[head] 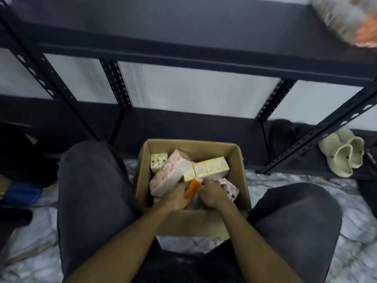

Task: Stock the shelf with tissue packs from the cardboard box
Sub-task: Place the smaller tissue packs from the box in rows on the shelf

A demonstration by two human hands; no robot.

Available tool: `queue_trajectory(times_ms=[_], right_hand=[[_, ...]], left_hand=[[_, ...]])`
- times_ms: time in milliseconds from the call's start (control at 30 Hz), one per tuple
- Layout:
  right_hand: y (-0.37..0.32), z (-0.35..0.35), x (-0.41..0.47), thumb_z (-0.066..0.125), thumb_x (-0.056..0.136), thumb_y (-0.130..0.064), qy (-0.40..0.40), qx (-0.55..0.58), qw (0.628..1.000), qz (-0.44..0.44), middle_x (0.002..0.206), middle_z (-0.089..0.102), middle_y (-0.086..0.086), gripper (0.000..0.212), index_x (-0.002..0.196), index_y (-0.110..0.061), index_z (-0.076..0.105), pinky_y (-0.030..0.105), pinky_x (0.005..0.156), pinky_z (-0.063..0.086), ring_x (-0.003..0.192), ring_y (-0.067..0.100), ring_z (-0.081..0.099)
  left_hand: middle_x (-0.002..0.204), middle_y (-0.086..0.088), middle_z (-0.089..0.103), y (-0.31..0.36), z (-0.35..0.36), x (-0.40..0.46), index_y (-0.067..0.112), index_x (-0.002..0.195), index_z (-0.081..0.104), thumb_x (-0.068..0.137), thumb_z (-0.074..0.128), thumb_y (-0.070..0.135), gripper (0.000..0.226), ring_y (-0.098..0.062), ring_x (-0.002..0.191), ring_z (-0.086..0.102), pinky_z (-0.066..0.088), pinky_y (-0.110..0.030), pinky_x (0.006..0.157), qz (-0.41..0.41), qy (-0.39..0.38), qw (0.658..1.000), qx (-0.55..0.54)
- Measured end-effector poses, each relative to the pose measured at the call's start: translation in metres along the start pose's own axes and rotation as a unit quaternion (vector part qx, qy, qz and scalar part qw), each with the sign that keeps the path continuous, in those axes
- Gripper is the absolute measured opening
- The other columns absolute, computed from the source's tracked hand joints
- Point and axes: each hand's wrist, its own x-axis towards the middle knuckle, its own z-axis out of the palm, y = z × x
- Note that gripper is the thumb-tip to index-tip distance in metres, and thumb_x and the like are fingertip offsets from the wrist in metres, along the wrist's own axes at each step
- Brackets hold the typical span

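Observation:
An open cardboard box [237, 160] stands on the floor between my knees, below a black metal shelf [183, 56]. Inside lie several tissue packs: a pink pack [170, 170], a yellow pack [211, 166], a pale green pack [158, 161] and an orange pack [191, 188]. Both my hands reach into the box. My left hand [175, 198] lies against the pink pack's near end and the orange pack, fingers hidden. My right hand [213, 194] has its fingers curled on a pink pack [231, 190] at the box's right side.
Wrapped tissue packs [350, 19] sit on the shelf at the far right. A pair of pale clogs [344, 154] lies under the shelf on the right. Dark bags [18, 156] are heaped on the left. My knees flank the box on the marbled floor [285, 180].

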Motion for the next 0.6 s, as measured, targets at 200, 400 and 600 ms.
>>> queue_trajectory(times_ms=[200,400,600], right_hand=[[0.019,0.001,0.014,0.047,0.098,-0.043,0.033,-0.015,0.997,0.073,0.155,0.037,0.011,0.053,0.145,-0.017,0.043,0.054,0.113,0.026,0.142,0.035,0.029],[0.042,-0.002,0.010,0.053,0.097,-0.032,0.011,0.018,0.997,0.073,0.155,0.032,0.003,0.045,0.140,-0.021,0.049,0.057,0.111,0.024,0.137,0.035,0.031],[0.040,-0.007,0.009,0.054,0.095,-0.030,0.023,0.050,0.996,0.074,0.153,0.037,0.000,0.043,0.137,-0.020,0.054,0.056,0.110,0.024,0.136,0.033,0.032]], left_hand=[[0.133,-0.006,0.063,0.013,0.004,0.020,0.030,0.141,0.054,0.097,0.060,0.036,0.045,-0.032,0.115,0.060,0.052,-0.042,0.096,-0.001,-0.001,1.000,-0.010],[0.145,-0.009,0.056,-0.005,0.019,0.061,0.031,0.152,0.041,0.096,0.060,0.033,0.059,-0.033,0.125,0.057,0.051,-0.049,0.102,-0.056,-0.035,0.998,0.011],[0.128,-0.008,0.065,0.009,0.033,0.069,0.030,0.134,0.058,0.095,0.058,0.047,0.042,-0.031,0.112,0.064,0.056,-0.043,0.090,-0.030,0.023,0.995,0.092]])
